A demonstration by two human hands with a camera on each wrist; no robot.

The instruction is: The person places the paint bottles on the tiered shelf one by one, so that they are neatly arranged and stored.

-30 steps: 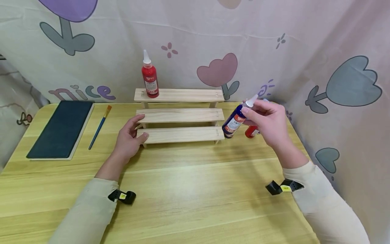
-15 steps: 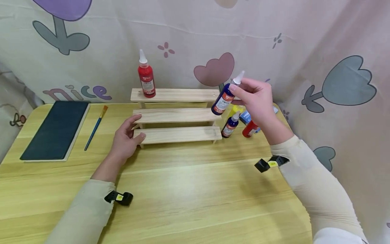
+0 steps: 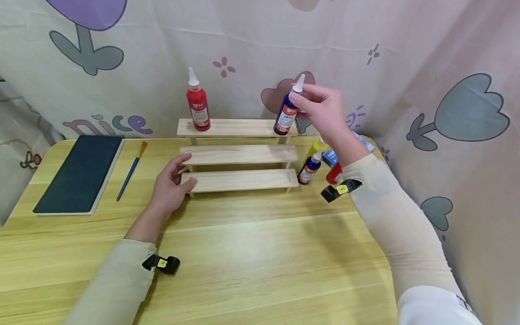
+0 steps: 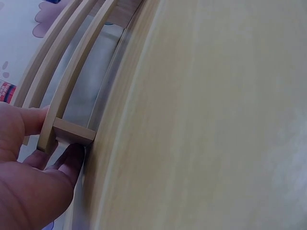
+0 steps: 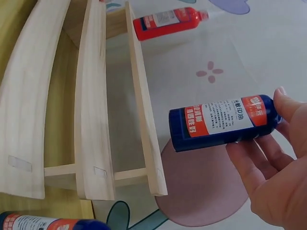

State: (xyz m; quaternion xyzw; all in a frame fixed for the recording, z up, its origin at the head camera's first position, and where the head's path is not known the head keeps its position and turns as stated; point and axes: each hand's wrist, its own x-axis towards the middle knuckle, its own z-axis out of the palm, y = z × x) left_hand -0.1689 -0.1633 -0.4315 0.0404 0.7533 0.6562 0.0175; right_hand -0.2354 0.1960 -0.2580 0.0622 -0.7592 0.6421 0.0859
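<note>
A three-step wooden display rack point(image 3: 239, 155) stands at the back of the table. My left hand point(image 3: 168, 185) grips its left end, thumb and fingers around the ends of the lower boards point(image 4: 72, 76). Between thumb and fingers, my right hand point(image 3: 322, 108) pinches a dark blue squeeze bottle point(image 3: 286, 115) with a white nozzle, holding it near the neck. In the right wrist view the bottle's base hangs a little away from the top board point(image 5: 146, 110), at its right end. A red squeeze bottle point(image 3: 199, 108) stands upright at the left end of that board.
Right of the rack stand another blue bottle point(image 3: 308, 170) and a yellow bottle point(image 3: 317, 148). A red bottle point(image 3: 334, 174) and a blue-and-white packet point(image 3: 330, 157) are partly behind my right arm. A dark notebook point(image 3: 79, 176) and a paintbrush point(image 3: 132, 171) lie left. A patterned curtain point(image 3: 243, 40) hangs behind.
My right hand has carried the blue bottle up and leftward, from beside the rack to the top board's right end, tilting it more upright. My left hand keeps its grip on the rack.
</note>
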